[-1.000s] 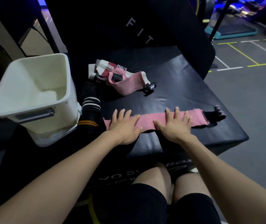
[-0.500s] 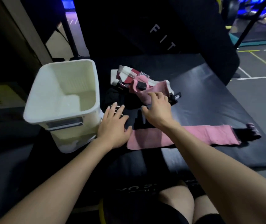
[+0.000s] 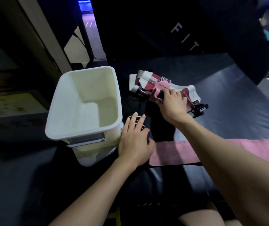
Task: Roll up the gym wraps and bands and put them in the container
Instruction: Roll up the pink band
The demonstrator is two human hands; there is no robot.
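Two bare forearms reach out from the seated person over the black padded bench [image 3: 228,98]. Nearest, a pink wrap [image 3: 187,152] lies flat and unrolled across the bench edge, partly under the right forearm; neither hand touches it now, though a second ago both palms pressed it flat. It looks like light, limp elastic cloth, easy to crease and likely to spring loose once rolled, so I would start at one short end and keep the turns tight.

Just beyond its left end, the left hand [image 3: 135,139] rests palm down with fingers spread and relaxed on a dark striped band [image 3: 137,119] beside the white container [image 3: 84,105], gripping nothing that I can make out. Half a second ago it hovered a little nearer the body.

Farther out, the right hand [image 3: 173,103] has gone on into the heap of wraps [image 3: 151,82], a tangle of pink, maroon and white straps. Its fingers curl over a pink piece with a dark tab, apparently closing on it, though the fingertips are hidden. Those straps will drag each other along, so lifting by the stiffer tab end seems wise. The container stands upright and holds no wraps yet.
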